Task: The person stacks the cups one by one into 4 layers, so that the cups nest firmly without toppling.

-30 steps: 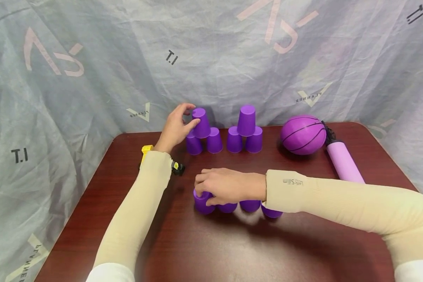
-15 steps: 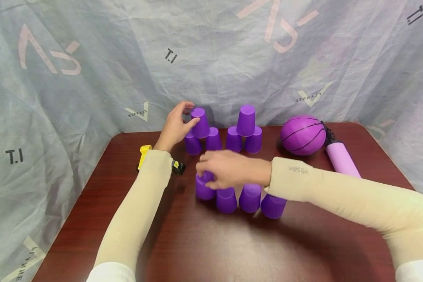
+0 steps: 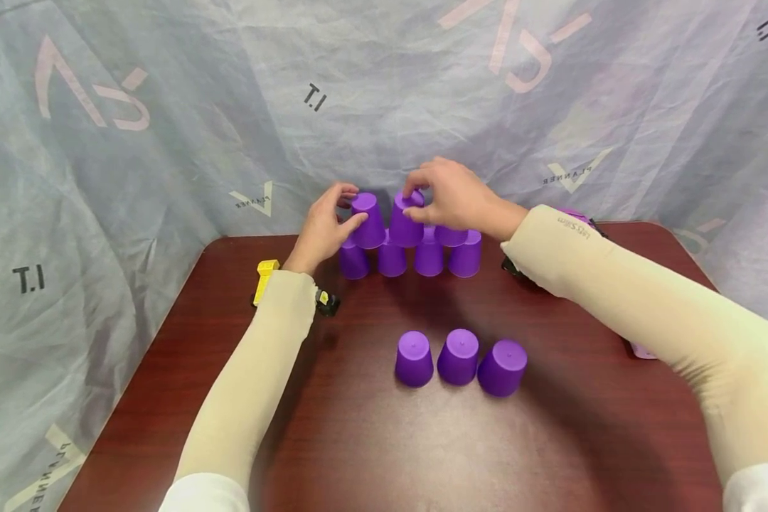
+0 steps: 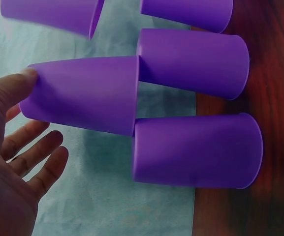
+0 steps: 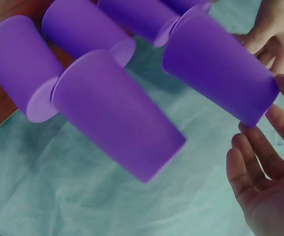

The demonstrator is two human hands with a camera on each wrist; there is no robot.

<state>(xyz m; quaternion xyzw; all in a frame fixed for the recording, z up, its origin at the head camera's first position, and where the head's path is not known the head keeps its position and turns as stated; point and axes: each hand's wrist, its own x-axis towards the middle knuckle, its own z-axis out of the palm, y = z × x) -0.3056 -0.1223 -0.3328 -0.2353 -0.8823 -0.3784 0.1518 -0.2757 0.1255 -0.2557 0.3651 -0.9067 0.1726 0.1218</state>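
Observation:
In the head view, a bottom row of several upside-down purple cups [image 3: 392,260] stands at the table's back. On its left end sits an upper cup [image 3: 366,222]; my left hand [image 3: 323,227] pinches it near its top, thumb in front. The left wrist view shows that cup [image 4: 82,93] straddling two below, my other fingers loosely spread. My right hand [image 3: 457,195] pinches another cup [image 3: 407,222] by its top, mouth down, right at the middle of the row. To its right, a third upper cup [image 5: 117,118] rests on the row, partly hidden by my hand in the head view.
Three more upside-down purple cups [image 3: 458,358] stand side by side nearer the front. A yellow object [image 3: 267,277] lies beside my left sleeve. My right sleeve hides most of the purple ball [image 3: 576,213] and pink cylinder [image 3: 643,350]. A grey curtain [image 3: 384,107] hangs behind the table.
My right hand has lifted the leftmost cup from the front row and carried it back and up, between the two upper cups. My left hand has stayed at its cup.

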